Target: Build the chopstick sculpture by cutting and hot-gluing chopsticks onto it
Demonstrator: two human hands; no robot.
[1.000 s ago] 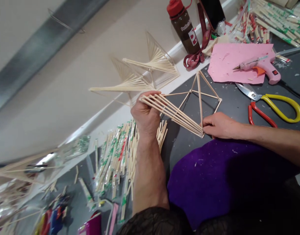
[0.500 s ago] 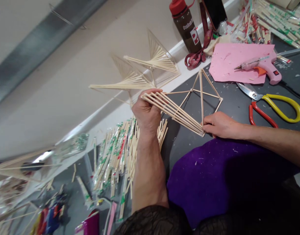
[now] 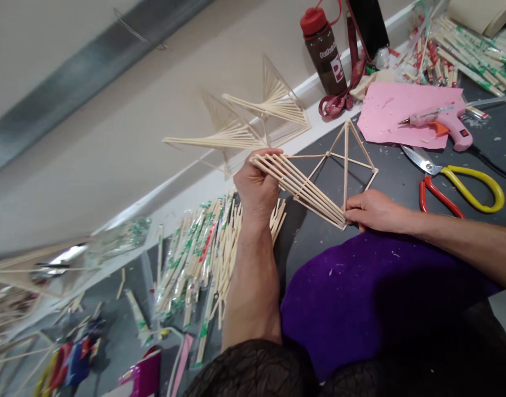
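A frame of wooden chopsticks (image 3: 313,190) is held between both hands, with a fan of sticks on its near side and a pyramid-like part at the right. My left hand (image 3: 259,179) is closed around the fan's upper left end. At the lower right corner, where the sticks meet, my right hand (image 3: 369,211) pinches the frame. Scissors (image 3: 432,168) with one yellow and one red handle lie right of the frame. Above them, a pink glue gun (image 3: 439,118) rests on a pink sheet (image 3: 385,99).
Two finished-looking stick structures (image 3: 273,107) stand by the wall. Wrapped chopsticks (image 3: 190,248) and loose sticks lie left of my left forearm. A dark bottle (image 3: 327,60) with a red lid and a phone (image 3: 369,27) stand at the back. Purple cloth (image 3: 339,292) covers my lap.
The view has shifted slightly, so most of the scene sits a little further right and lower. Both hands keep their hold on the chopstick frame, which has barely moved.
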